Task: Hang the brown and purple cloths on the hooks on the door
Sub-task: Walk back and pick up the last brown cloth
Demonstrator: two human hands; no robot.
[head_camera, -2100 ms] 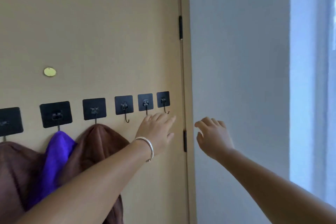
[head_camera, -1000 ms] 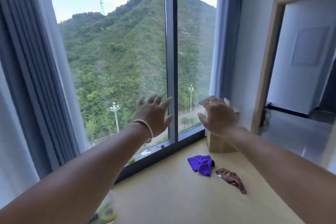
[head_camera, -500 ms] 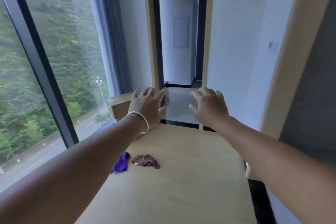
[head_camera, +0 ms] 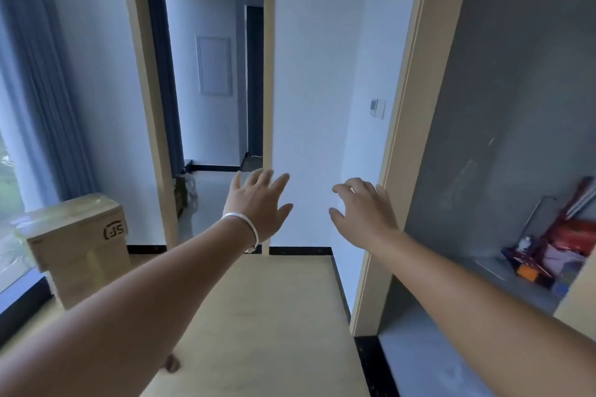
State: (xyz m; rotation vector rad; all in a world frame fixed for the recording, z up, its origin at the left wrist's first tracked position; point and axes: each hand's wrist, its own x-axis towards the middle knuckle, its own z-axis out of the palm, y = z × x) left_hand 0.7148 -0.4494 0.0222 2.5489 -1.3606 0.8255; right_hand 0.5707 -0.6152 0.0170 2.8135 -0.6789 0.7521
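- Left hand (head_camera: 258, 203) raised over the far end of the tabletop (head_camera: 274, 316), fingers spread and straight, grip open and holding nothing, a pale bangle (head_camera: 248, 229) round the wrist
- Right hand (head_camera: 364, 209) raised beside it, well apart from the left, fingers loosely bent, grip open and likewise holding nothing
- Small brown scrap (head_camera: 171, 364) peeking out under the left forearm at the near tabletop edge, possibly the brown cloth; cannot tell for sure
- Purple cloth not seen anywhere; hooks and their door also out of view
- Cardboard box (head_camera: 77, 245) standing at the left by the window, a grey-blue curtain (head_camera: 42, 74) hanging above it
- Open doorway (head_camera: 206, 74) straight ahead with a wooden frame, leading to another room
- Wall switch (head_camera: 377, 108) on the white wall right of the doorway
- Grey recess at the right with a shelf (head_camera: 483, 271) carrying a blurred pile of red and mixed items (head_camera: 567, 245)
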